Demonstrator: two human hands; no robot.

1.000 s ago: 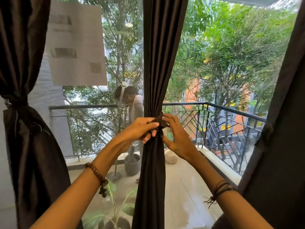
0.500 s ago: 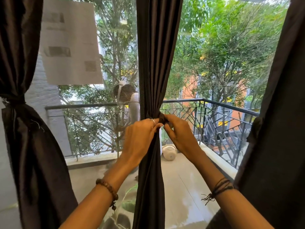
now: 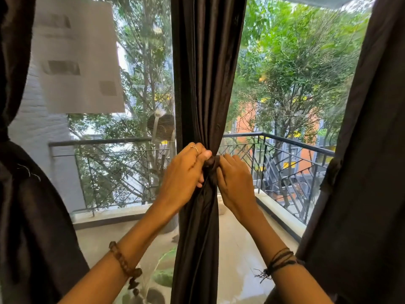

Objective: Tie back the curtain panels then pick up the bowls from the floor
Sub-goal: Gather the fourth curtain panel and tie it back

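Step in hand: cinching the tie knot [image 3: 211, 163] on the middle dark brown fabric curtain panel [image 3: 203, 84], at railing height.
Left hand [image 3: 184, 178]: fingers curled, pinching the knot's left side.
Right hand [image 3: 235, 183]: pinching its right side.
Doing it well: likely pull both ends evenly, level, until the gather holds.
Curtain panels: three; the left panel [image 3: 32, 205] already tied, the right panel [image 3: 361, 172] seemingly tied.
Bowls: none visible.

Beaded bracelet [image 3: 125, 263], thread wristband [image 3: 279, 260], finger ring [image 3: 194, 148].

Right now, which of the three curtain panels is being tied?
The middle curtain panel: the left hand and right hand grip its tie. The left panel and right panel hang untouched.
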